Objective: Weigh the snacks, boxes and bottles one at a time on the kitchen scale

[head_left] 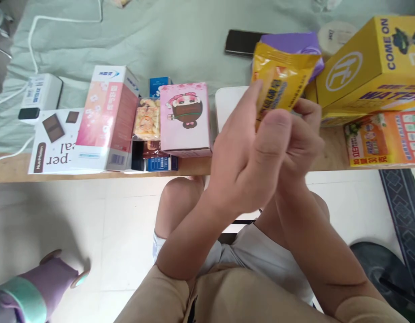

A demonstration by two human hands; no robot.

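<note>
A yellow snack packet (pixel 281 74) with dark printed characters is held up above the table's front edge, a little right of the middle. My left hand (pixel 246 157) is closed on its lower left side, thumb in front. Close against it, my right hand (pixel 300 139) grips the packet's lower right side with curled fingers. The bottom of the packet is hidden by both hands. Behind it lie a purple pack (pixel 291 42) and a dark phone (pixel 244 42). A white flat item (pixel 229 101) shows partly beside my left hand.
Left of my hands stand a pink cartoon box (pixel 185 119), wrapped crackers (pixel 147 119), a pink-and-white carton (pixel 101 116) and a white box (pixel 56 148). To the right are a large yellow box (pixel 358 67) and an orange pack (pixel 385 139). A white cable (pixel 66 19) crosses the green cloth.
</note>
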